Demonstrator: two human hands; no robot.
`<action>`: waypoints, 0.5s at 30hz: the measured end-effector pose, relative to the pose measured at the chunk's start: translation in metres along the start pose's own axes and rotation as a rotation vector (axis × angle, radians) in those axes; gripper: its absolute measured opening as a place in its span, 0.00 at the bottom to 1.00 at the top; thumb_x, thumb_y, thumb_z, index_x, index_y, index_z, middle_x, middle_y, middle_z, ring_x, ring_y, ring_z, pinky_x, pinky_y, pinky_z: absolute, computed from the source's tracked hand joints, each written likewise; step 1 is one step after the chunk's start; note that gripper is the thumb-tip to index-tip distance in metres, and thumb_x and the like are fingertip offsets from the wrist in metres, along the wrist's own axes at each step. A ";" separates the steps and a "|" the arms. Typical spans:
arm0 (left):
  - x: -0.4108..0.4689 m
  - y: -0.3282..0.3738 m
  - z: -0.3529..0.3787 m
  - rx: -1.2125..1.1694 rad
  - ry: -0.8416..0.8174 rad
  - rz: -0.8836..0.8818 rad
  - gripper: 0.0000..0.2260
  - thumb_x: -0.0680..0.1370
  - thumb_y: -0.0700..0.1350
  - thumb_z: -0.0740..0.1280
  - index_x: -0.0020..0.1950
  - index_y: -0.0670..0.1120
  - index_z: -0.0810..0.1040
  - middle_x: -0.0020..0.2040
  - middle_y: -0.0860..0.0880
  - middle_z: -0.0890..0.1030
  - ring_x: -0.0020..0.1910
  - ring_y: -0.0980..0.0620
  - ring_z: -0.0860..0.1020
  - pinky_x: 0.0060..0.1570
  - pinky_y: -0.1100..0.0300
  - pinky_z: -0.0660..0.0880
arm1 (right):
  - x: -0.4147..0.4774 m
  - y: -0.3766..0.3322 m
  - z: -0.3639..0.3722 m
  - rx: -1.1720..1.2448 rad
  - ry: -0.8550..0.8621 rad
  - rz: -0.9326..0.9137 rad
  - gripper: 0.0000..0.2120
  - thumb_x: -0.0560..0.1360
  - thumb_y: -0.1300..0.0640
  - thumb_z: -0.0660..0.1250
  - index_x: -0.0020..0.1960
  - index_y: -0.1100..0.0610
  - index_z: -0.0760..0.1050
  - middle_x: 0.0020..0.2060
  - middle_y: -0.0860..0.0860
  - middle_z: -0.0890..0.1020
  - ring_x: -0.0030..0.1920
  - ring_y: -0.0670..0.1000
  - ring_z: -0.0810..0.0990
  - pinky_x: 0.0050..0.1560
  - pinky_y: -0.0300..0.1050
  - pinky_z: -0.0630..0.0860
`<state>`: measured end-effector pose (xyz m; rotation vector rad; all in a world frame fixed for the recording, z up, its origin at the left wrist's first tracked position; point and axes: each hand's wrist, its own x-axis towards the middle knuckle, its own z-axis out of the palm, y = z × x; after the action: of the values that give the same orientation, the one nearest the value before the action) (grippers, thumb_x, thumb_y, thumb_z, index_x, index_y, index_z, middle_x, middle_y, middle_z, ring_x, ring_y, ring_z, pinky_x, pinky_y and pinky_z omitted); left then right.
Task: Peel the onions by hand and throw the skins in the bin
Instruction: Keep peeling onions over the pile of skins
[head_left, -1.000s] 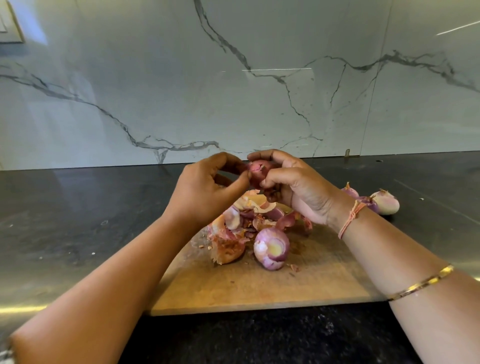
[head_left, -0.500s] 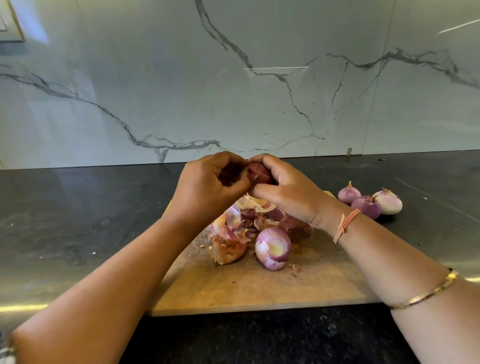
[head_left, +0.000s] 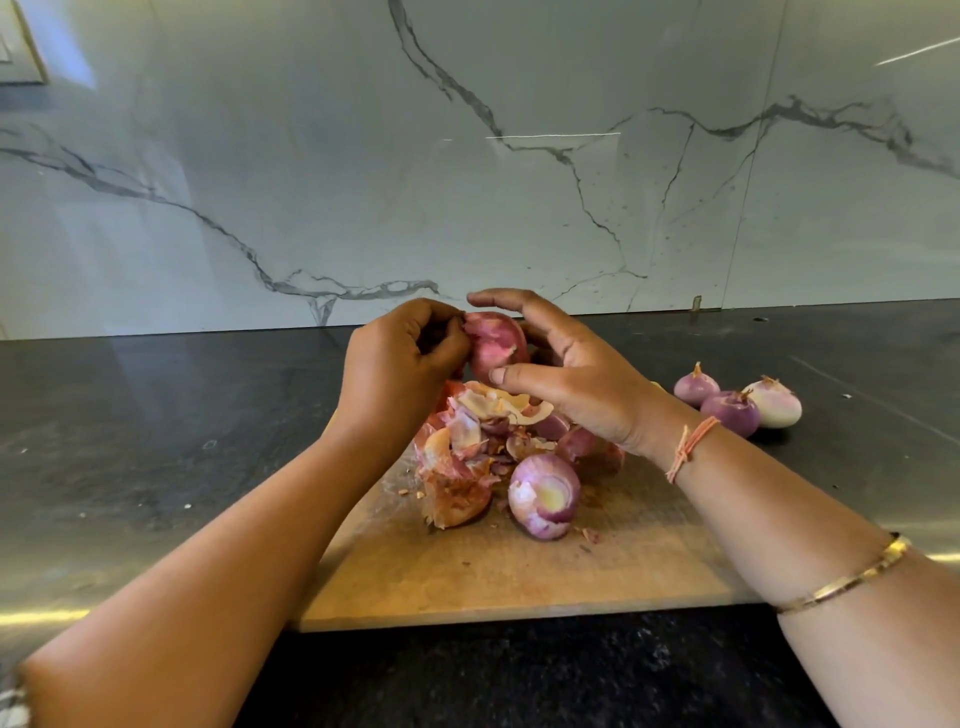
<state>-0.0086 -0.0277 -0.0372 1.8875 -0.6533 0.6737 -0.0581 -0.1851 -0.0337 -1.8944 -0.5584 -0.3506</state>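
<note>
A red onion (head_left: 494, 347) with its skin still on is held above the wooden cutting board (head_left: 498, 577). My left hand (head_left: 397, 371) pinches the skin at the onion's left top with curled fingers. My right hand (head_left: 569, 371) cups the onion from the right, thumb under it and fingers arched over it. Below them a heap of loose skins (head_left: 475, 441) lies on the board. A partly peeled onion (head_left: 544, 495) rests at the front of the heap. No bin is in view.
Three peeled onions (head_left: 737, 402) sit on the dark counter (head_left: 156, 441) to the right of the board. A marble wall (head_left: 467, 156) closes off the back. The counter's front edge runs just below the board.
My right hand's fingers have lifted and spread, which uncovers more of the onion. My left hand has closed tighter on the skin at the onion's left top.
</note>
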 end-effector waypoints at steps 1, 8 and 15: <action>0.001 0.000 0.000 -0.006 0.007 -0.023 0.07 0.77 0.41 0.66 0.41 0.50 0.80 0.34 0.54 0.81 0.32 0.59 0.79 0.35 0.63 0.76 | 0.000 0.000 0.000 0.005 0.003 -0.003 0.23 0.74 0.67 0.67 0.64 0.48 0.73 0.57 0.47 0.79 0.56 0.48 0.79 0.58 0.39 0.75; 0.000 0.000 0.000 -0.021 0.030 -0.153 0.08 0.78 0.43 0.65 0.40 0.49 0.80 0.33 0.52 0.81 0.33 0.53 0.80 0.42 0.51 0.81 | 0.001 -0.002 -0.003 0.024 0.037 -0.014 0.12 0.74 0.68 0.65 0.50 0.53 0.79 0.41 0.36 0.81 0.47 0.36 0.77 0.51 0.32 0.73; 0.003 -0.006 -0.003 -0.045 0.053 -0.216 0.04 0.78 0.44 0.66 0.45 0.50 0.79 0.33 0.50 0.82 0.34 0.50 0.82 0.44 0.47 0.81 | 0.003 -0.001 -0.007 0.252 0.112 0.055 0.09 0.72 0.66 0.65 0.44 0.52 0.77 0.44 0.45 0.83 0.41 0.45 0.76 0.32 0.33 0.69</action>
<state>-0.0029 -0.0231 -0.0371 1.8596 -0.4197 0.5637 -0.0555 -0.1905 -0.0290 -1.6333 -0.4525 -0.3324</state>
